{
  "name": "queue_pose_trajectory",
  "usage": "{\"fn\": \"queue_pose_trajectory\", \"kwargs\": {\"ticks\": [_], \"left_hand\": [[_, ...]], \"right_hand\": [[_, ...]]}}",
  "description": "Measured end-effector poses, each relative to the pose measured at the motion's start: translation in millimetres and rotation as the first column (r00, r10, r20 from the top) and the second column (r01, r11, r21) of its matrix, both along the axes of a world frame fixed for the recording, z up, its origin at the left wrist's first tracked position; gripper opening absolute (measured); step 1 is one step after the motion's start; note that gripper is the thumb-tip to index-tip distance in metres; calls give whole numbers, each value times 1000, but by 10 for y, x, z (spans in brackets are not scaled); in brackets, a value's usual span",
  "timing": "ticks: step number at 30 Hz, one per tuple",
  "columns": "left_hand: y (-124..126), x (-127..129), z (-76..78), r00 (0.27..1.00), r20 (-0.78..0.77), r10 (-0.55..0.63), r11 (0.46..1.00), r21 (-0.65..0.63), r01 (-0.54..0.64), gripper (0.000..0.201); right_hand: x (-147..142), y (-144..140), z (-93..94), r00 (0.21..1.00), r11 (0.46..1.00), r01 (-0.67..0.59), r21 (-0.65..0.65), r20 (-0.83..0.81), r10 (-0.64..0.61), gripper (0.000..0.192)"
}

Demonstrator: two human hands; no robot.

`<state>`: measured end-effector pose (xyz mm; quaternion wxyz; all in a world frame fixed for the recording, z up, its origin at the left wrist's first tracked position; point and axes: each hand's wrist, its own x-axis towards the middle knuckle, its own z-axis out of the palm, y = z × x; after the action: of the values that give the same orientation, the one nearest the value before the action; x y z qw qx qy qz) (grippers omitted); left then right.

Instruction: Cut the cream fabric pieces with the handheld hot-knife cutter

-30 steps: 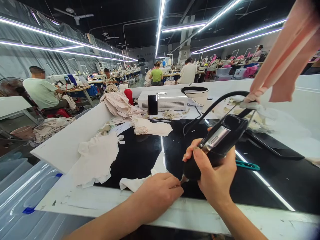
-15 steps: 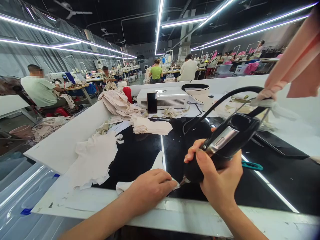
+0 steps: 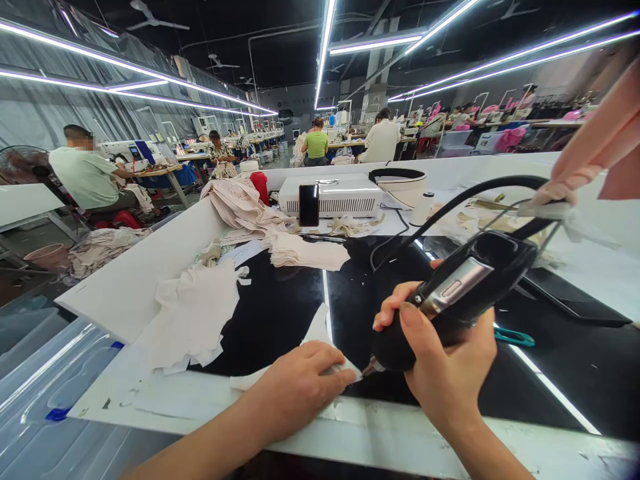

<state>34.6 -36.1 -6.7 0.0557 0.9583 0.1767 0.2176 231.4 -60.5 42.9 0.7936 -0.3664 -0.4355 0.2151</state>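
A long white-rimmed bench with a glossy black top (image 3: 280, 313) runs from near to far, strewn with loose cream fabric cut-outs (image 3: 193, 317). At its far end stand a white boxy machine (image 3: 340, 195) with a dark phone leaning on it, and a white round bowl with a black rim (image 3: 400, 183) whose contents cannot be seen. Near centre, the right hand (image 3: 443, 360) has its fingers closed around a black corded handheld cutting tool (image 3: 450, 293), its tip touching a small cream fabric piece (image 3: 320, 333). The left hand (image 3: 300, 380) presses flat, fingers spread, on that piece. Since the earlier frame the piece and left hand have slid slightly right. No writing is legible.
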Motion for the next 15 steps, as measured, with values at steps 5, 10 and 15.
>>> {"fn": "queue_pose_trajectory", "kwargs": {"ticks": [5,10,15], "left_hand": [[-5,-12,-21,1000,0,29,999,22,-29,25],[-6,-21,-19,999,-2,35,998,49,-35,27],[-7,-23,-26,999,-1,46,997,63,-45,29]], "right_hand": [[-4,75,21,1000,1000,17,11,-22,-17,38],[-34,168,38,1000,1000,2,13,-18,-2,37],[-66,207,13,1000,1000,-13,0,-9,13,36]]}}
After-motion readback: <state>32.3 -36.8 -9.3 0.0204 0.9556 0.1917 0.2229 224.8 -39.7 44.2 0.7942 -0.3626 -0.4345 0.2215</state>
